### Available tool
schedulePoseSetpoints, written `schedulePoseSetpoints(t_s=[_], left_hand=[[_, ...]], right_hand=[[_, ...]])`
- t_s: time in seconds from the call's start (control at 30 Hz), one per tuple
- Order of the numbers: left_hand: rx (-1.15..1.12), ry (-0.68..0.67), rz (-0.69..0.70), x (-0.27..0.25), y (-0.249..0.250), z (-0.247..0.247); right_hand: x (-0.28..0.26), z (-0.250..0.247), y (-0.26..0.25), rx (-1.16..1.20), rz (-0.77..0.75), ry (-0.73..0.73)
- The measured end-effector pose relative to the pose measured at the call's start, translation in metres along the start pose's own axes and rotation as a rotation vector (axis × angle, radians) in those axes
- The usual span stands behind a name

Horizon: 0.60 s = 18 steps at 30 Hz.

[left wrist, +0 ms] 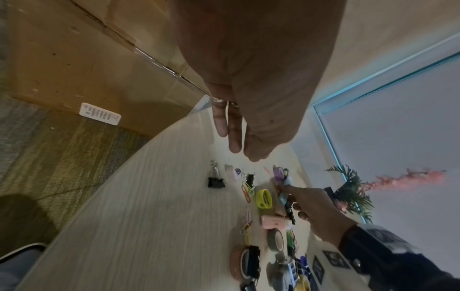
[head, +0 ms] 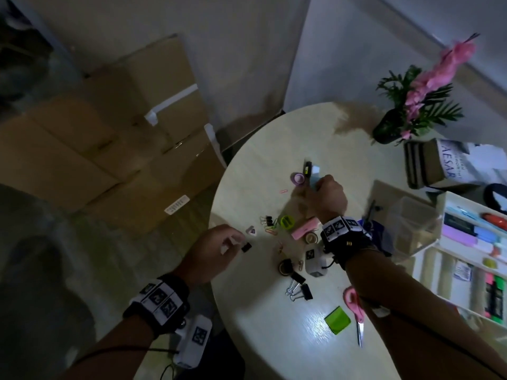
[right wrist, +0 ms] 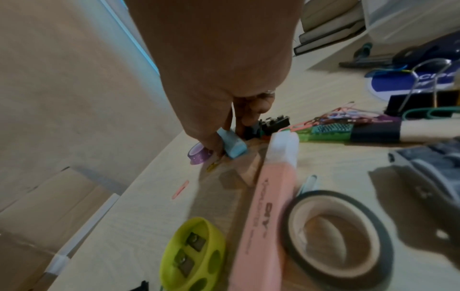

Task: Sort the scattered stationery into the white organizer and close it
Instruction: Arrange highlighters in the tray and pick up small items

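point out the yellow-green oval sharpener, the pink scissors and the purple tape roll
yellow-green oval plastic sharpener (right wrist: 193,254), right wrist view, on its top face
pink-handled scissors (head: 352,300), head view, on the handle loop
purple tape roll (head: 298,178), head view, on its rim

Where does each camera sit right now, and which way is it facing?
Head: worn on the head, looking down at the round table; both forearms and hands show.
Left wrist: looks along the left hand over the table; the right hand shows too.
Right wrist: low over the table, looks along the right hand gripping a blue eraser.
Shared: the yellow-green sharpener appears in all three views.
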<state>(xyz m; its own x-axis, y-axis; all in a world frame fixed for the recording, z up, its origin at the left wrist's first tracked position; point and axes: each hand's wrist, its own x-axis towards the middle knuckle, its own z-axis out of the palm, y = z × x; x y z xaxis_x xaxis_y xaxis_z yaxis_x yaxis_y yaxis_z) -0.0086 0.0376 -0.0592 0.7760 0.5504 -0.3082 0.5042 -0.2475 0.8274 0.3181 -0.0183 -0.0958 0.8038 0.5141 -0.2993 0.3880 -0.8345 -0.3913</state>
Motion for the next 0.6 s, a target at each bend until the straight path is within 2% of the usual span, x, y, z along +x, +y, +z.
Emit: schedulePoseSetpoints(t_s=[0.1,0.3,0.47,0.6], left_hand=[[0.072,-0.016,0.096,0.024,0.009,0.01],[0.327,-0.087,0.23,0.087,0.053,0.053],[0.638,-0.182,0.318,0.116,0.085,0.091],[0.82,-0.178,0.333,0.119,0.093,0.106]], right_hand=[[-0.003,-0.004,0.004,0.07,0.074,0.03],[-0.026,-0.025,0.029,0.347,0.101,0.093],[-0.063,-0.049,0.065,0.438,0.076,-0.02],[-0.094,-0.06,0.1,0.506,0.091,-0.041]])
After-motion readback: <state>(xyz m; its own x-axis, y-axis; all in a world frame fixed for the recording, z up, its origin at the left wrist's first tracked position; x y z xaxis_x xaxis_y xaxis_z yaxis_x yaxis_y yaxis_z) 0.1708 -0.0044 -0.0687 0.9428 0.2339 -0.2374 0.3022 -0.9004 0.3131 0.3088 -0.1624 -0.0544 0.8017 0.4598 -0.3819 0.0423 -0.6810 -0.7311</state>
